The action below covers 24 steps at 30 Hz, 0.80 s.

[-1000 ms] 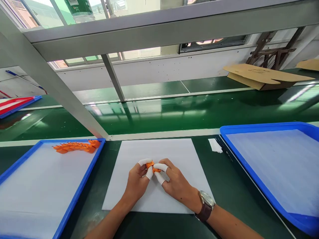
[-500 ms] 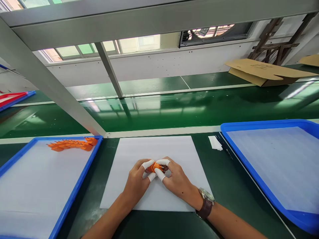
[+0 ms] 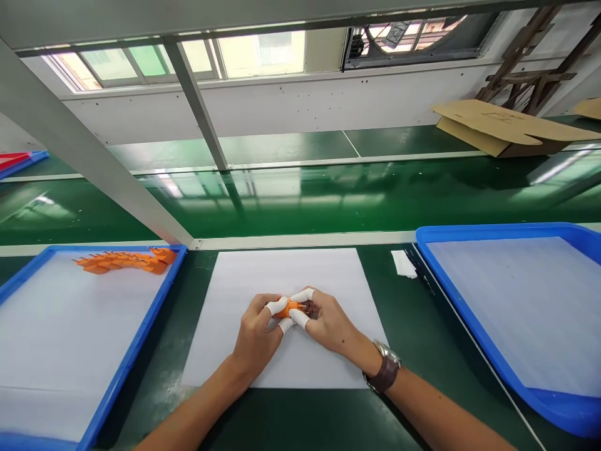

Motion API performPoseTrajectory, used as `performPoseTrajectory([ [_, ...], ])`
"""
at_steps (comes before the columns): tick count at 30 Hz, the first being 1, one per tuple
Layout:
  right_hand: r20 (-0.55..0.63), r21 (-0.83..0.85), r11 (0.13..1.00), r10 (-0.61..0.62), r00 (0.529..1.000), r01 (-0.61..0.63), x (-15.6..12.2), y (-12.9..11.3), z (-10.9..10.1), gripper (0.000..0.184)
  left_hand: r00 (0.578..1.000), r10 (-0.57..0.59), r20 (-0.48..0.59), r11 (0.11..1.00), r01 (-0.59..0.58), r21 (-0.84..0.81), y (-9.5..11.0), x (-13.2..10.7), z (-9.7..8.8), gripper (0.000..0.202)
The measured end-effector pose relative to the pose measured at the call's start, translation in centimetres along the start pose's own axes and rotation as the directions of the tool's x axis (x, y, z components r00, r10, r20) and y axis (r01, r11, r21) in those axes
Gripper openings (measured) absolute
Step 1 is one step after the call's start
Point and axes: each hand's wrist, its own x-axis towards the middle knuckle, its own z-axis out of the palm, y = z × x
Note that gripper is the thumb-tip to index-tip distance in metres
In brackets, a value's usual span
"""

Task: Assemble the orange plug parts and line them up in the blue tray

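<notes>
A small orange plastic part [image 3: 292,307] with thin prongs on its right side is pinched between both hands, above a white sheet [image 3: 225,363] on the green bench. My left hand [image 3: 259,329] grips its left end with thumb and forefinger. From the right, my right hand [image 3: 327,319] pinches it near the prongs. White covers wrap the thumb and forefinger tips of both hands and hide much of the part. Several similar orange parts [image 3: 124,261] lie in a row at the far side of the blue tray [image 3: 136,354] on the left.
Another blue tray [image 3: 504,369], lined with white, stands on the right. Beside it lies a white scrap [image 3: 404,264]. A grey metal frame post [image 3: 117,169] rises at the left. Farther back, a flattened cardboard box [image 3: 507,125] rests on the green surface.
The view has tilted slightly, so the surroundings sit a little higher in the picture. Both hands keep hold of the orange part, which appears slightly turned.
</notes>
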Motion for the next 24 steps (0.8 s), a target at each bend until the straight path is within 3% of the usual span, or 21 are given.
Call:
performPoseTrajectory([
  [6, 0.096, 0.124, 0.989, 0.063, 0.993, -0.075, 0.4, -0.2, -1.1, 0.029, 0.997, -0.033, 0.070, 0.997, 0.037, -0.064, -0.2, 0.3, -0.7, 0.026],
  [9, 0.089, 0.230, 0.967, 0.093, 0.992, -0.112, 0.4, -0.3, -1.3, 0.038, 0.977, -0.160, 0.138, 0.969, 0.182, -0.164, -0.5, 0.5, -1.1, 0.032],
  [12, 0.016, 0.325, 0.934, 0.149, 0.989, -0.146, 0.4, 0.0, -1.1, 0.050, 0.935, -0.286, 0.209, 0.886, 0.342, -0.314, -0.9, 0.6, -1.2, 0.041],
  [14, -0.013, 0.309, 0.938, 0.168, 0.986, -0.156, 0.4, 0.2, -1.0, 0.050, 0.929, -0.299, 0.217, 0.849, 0.363, -0.383, -1.1, 0.7, -1.2, 0.046],
  [19, -0.014, 0.090, 0.991, 0.101, 0.995, -0.100, -0.1, 0.4, -0.6, 0.042, 0.943, -0.322, 0.079, 0.839, 0.323, -0.438, -0.7, 1.2, -2.6, 0.046],
  [21, -0.003, -0.004, 0.999, 0.052, 0.999, -0.052, -0.3, 0.4, -0.5, 0.034, 0.933, -0.358, -0.040, 0.861, 0.313, -0.402, -0.6, 1.4, -4.5, 0.047],
  [24, 0.043, -0.147, 0.988, -0.050, 0.998, 0.055, -0.4, 0.0, -0.5, 0.021, 0.899, -0.362, -0.245, 0.921, 0.304, -0.244, -1.5, 1.6, -9.4, 0.050],
])
